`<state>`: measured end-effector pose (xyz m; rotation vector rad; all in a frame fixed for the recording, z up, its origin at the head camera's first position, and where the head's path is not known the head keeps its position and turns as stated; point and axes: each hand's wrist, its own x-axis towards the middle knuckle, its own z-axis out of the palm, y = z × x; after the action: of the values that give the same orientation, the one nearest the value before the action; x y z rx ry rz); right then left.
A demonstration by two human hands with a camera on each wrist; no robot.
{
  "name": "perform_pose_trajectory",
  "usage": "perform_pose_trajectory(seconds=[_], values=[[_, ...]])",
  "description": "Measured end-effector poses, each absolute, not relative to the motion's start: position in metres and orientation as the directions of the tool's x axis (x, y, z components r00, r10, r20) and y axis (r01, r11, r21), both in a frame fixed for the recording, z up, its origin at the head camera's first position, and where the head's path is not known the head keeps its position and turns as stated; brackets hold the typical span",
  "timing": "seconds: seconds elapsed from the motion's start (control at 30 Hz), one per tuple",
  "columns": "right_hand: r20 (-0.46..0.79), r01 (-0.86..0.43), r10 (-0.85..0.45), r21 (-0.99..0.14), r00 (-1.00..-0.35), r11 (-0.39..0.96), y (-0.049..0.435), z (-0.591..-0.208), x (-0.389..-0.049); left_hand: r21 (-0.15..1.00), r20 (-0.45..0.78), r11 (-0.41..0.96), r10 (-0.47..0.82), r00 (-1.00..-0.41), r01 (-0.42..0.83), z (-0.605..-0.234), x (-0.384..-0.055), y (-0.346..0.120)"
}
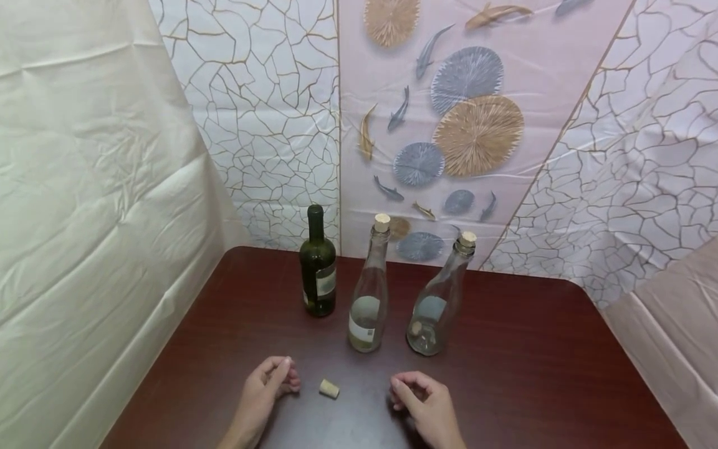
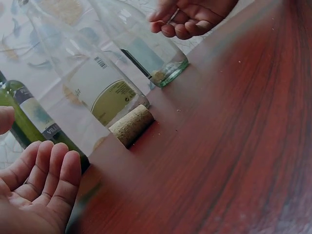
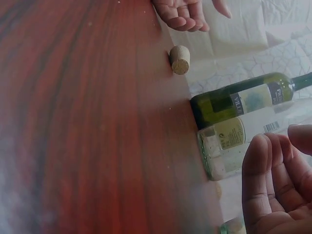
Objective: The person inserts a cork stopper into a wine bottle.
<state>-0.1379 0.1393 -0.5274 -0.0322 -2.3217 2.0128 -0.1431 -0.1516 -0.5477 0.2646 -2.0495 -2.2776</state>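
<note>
A loose cork (image 1: pixel 329 389) lies on its side on the table between the two hands. My left hand (image 1: pixel 268 383) is just left of it, fingers loosely bent and holding nothing; the left wrist view shows its palm and fingertips (image 2: pixel 70 163). To the cork's right, my right hand (image 1: pixel 423 399) also holds nothing, its fingers relaxed. Behind them stand a dark green wine bottle (image 1: pixel 317 262), a clear bottle (image 1: pixel 367 312) with a cork (image 1: pixel 382 222) in its mouth, and another clear bottle (image 1: pixel 445 293), also topped by a cork (image 1: pixel 468 239).
The dark red wooden table (image 1: pixel 533 362) carries everything. A small cork-like piece (image 1: pixel 416 328) sits inside the right clear bottle near its base. Patterned cloth (image 1: pixel 269 125) hangs behind the table's far edge, and pale cloth (image 1: pixel 101 206) hangs along the left.
</note>
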Motion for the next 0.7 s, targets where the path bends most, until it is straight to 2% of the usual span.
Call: perform_pose_trajectory(seconds=[0.2,0.33,0.5,0.7], values=[[0.072,-0.068,0.01,-0.978,-0.997,0.195,0.133,-0.522,-0.142,0.971,-0.13,-0.219,-0.146,-0.981,-0.096,-0.55,-0.146,-0.156],[0.154,-0.171,-0.086,-0.949,-0.984,0.263,0.122,-0.514,-0.15,0.956,-0.159,-0.27,-0.141,-0.977,-0.116,-0.548,-0.147,-0.159],[0.232,-0.323,-0.258,-0.855,-0.938,0.405,0.103,-0.505,-0.162,0.944,-0.166,-0.308,-0.136,-0.977,-0.117,-0.548,-0.147,-0.161],[0.163,-0.411,-0.457,-0.751,-0.874,0.517,0.082,-0.494,-0.173,0.945,-0.186,-0.294,-0.117,-0.976,-0.145,-0.55,-0.146,-0.163]])
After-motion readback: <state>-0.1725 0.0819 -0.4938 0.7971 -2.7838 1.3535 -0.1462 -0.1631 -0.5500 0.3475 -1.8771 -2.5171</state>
